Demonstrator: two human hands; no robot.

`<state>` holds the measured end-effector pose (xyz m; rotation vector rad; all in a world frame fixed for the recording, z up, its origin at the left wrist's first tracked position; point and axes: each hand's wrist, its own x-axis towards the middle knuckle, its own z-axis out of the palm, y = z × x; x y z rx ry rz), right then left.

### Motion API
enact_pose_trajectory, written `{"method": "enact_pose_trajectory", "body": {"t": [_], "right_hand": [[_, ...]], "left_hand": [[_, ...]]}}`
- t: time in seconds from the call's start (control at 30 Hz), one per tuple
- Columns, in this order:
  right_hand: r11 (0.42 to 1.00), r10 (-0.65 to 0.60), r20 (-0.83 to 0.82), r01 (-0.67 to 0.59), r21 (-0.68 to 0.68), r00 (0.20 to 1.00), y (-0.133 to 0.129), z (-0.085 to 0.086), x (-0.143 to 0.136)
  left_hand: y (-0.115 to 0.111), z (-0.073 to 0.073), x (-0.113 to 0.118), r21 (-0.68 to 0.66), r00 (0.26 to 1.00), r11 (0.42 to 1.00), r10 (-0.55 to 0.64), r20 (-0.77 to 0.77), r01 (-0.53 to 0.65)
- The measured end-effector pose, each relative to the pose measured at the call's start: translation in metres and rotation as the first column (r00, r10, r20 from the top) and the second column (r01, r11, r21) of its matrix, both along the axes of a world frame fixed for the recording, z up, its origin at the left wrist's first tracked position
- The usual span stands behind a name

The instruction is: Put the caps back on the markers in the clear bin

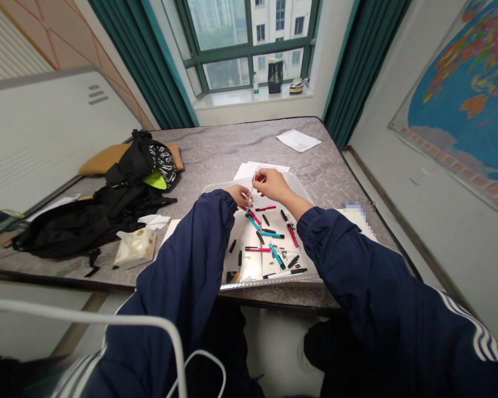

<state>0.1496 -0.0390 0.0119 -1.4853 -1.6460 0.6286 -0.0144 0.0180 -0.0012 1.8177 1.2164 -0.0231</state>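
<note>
Both hands meet over a white tray (249, 265) strewn with pen parts. Between them stands a thin, pale pen refill (251, 194), nearly upright. My right hand (270, 185) pinches its upper end. My left hand (240, 195) is closed around the lower part, its fingertips close together. Just below the left fingers lie a red pen part and a blue pen part (252, 221). Also in the tray are a red pen barrel (292, 235), a blue pen (277, 256), several black caps (260, 237) and a white pen with black ends (284, 273).
Papers (261, 168) lie behind the tray, and another sheet (298, 140) is farther back. To the left are a tissue pack (136, 247), a black backpack (87, 218) and a patterned cap (162, 166). A white cable (108, 316) arcs across the lower left.
</note>
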Motion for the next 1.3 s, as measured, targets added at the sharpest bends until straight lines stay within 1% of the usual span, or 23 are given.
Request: {"method": "enact_pose_trajectory", "body": {"t": [0.17,0.23,0.43,0.5,0.6,0.7,0.8,0.87,0.9,0.97,1.0,1.03,1.13,1.17,1.3], "right_hand": [[1.0,0.001,0.033,-0.002,0.016,0.999,0.002,-0.001,0.0],[1.0,0.013,0.045,-0.012,0.0,0.999,0.002,-0.003,-0.001],[0.993,0.103,0.055,-0.099,-0.065,0.993,0.001,-0.007,-0.001],[0.984,0.129,0.053,-0.121,-0.13,0.99,0.001,-0.008,-0.001],[0.956,0.18,0.062,-0.16,-0.247,0.982,0.001,-0.011,-0.001],[0.945,0.207,0.066,-0.182,-0.27,0.976,0.002,-0.012,0.0],[0.934,0.196,0.091,-0.158,-0.319,0.976,0.003,-0.013,0.003],[0.901,0.199,0.143,-0.123,-0.416,0.97,0.002,-0.014,0.004],[0.871,0.216,0.176,-0.108,-0.478,0.96,0.001,-0.016,0.004],[0.803,0.285,0.247,-0.089,-0.59,0.926,0.0,-0.021,0.001],[0.78,0.323,0.284,-0.084,-0.621,0.903,-0.001,-0.024,-0.002],[0.768,0.357,0.32,-0.081,-0.635,0.878,-0.001,-0.028,-0.005],[0.778,0.412,0.409,-0.081,-0.623,0.814,-0.001,-0.038,-0.014],[0.773,0.432,0.423,-0.085,-0.629,0.797,-0.001,-0.04,-0.016],[0.735,0.491,0.438,-0.088,-0.672,0.753,-0.004,-0.041,-0.02]], "left_hand": [[0.0,-0.001,-0.001,0.002,1.0,1.0,0.006,0.004,-0.006],[-0.001,0.0,0.0,0.005,1.0,1.0,0.017,0.011,-0.017],[-0.004,0.004,0.001,0.004,0.999,1.0,0.019,0.049,-0.02],[-0.005,0.004,0.001,0.006,0.998,1.0,0.025,0.062,-0.025],[-0.005,0.004,0.001,-0.001,0.997,0.999,0.049,0.067,-0.049],[-0.005,0.004,0.002,0.005,0.996,0.998,0.059,0.063,-0.06],[-0.005,0.003,0.002,0.009,0.996,0.998,0.057,0.071,-0.057],[-0.004,0.003,0.002,-0.001,0.995,0.998,0.058,0.082,-0.058],[-0.004,0.002,0.002,-0.007,0.995,0.998,0.057,0.082,-0.057],[-0.003,0.002,0.002,-0.013,0.996,0.999,0.052,0.071,-0.051],[-0.003,0.001,0.001,-0.014,0.997,0.999,0.046,0.063,-0.045],[-0.003,0.001,0.001,-0.014,0.998,0.999,0.042,0.056,-0.041],[-0.002,0.001,0.0,-0.002,0.999,0.999,0.035,0.035,-0.035],[-0.002,0.001,0.0,0.0,0.999,0.999,0.032,0.03,-0.032],[-0.003,0.003,0.0,0.001,1.0,1.0,0.023,0.017,-0.023]]}}
